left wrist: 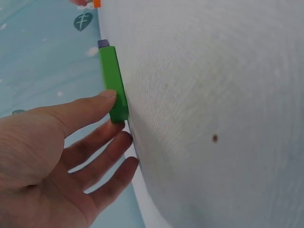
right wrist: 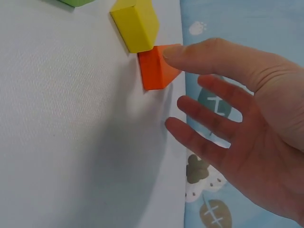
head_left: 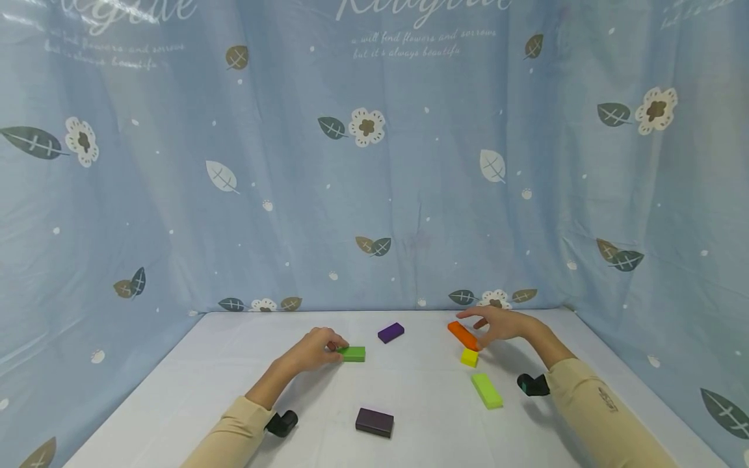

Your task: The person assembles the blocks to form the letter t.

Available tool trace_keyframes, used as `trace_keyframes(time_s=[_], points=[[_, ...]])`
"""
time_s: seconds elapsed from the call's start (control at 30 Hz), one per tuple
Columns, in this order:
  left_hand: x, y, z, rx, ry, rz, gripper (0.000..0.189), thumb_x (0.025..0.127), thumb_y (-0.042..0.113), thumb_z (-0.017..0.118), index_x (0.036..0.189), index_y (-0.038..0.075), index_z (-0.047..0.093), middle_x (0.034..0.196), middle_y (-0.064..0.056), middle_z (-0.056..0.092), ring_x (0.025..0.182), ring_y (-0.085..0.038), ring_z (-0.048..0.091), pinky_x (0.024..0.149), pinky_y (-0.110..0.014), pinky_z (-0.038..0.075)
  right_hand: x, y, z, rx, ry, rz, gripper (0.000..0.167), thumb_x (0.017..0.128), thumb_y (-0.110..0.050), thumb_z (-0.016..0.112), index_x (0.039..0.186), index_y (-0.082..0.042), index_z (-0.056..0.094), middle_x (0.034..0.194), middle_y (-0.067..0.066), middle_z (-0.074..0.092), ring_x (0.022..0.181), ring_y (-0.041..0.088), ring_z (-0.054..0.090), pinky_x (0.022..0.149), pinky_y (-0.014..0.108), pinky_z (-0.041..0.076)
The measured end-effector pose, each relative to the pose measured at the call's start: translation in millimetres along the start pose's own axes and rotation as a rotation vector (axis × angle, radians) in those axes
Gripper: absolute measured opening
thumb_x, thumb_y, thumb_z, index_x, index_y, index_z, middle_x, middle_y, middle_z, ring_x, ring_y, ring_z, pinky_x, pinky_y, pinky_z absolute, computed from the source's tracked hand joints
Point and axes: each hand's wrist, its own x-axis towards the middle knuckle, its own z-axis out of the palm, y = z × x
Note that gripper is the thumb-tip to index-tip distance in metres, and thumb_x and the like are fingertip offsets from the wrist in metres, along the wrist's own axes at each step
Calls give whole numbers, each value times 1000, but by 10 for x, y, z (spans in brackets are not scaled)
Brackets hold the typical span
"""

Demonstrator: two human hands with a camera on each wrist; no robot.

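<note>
In the head view my left hand [head_left: 318, 349] pinches the left end of a green block [head_left: 354, 354] lying on the white table. The left wrist view has the thumb on one long side of the green block [left wrist: 112, 78], the other fingers beyond its end. My right hand [head_left: 502, 324] hovers over the table with fingers spread. Its thumb tip is right at the near end of an orange block [head_left: 462, 335]; the right wrist view shows that thumb overlapping the orange block [right wrist: 153, 71]. A small yellow block [head_left: 469, 357] stands against the orange one's near end.
A purple block [head_left: 391, 333] lies between the hands, toward the back. A lime-green block [head_left: 487, 390] is in front of the yellow one, and a dark brown block [head_left: 374, 422] lies front and centre. A patterned blue curtain [head_left: 409, 195] rises behind the white table [head_left: 316, 448].
</note>
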Motion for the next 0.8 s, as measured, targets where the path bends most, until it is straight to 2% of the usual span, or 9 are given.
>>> trace_keyframes(time_s=[0.23, 0.47, 0.8], points=[[-12, 26, -17, -10, -5, -1, 25, 83, 3, 74, 108, -2, 73, 103, -12, 74, 92, -27, 67, 80, -43, 55, 55, 16, 43, 8, 0, 24, 72, 80, -11, 78, 145, -16, 47, 152, 16, 39, 133, 45, 45, 99, 62, 45], [14, 42, -17, 5, 0, -5, 24, 83, 4, 75, 106, -1, 74, 101, -11, 75, 90, -24, 68, 76, -30, 54, 72, 33, 65, -36, -5, -4, 72, 80, -7, 74, 145, -16, 46, 149, 16, 44, 133, 45, 44, 100, 64, 43], [18, 10, 0, 4, -3, -2, 23, 82, 4, 75, 105, 1, 75, 100, -9, 75, 88, -22, 68, 73, -29, 54, 120, 11, 95, -99, -18, 23, 74, 77, -5, 74, 144, -21, 48, 146, 11, 49, 131, 41, 46, 102, 61, 44]])
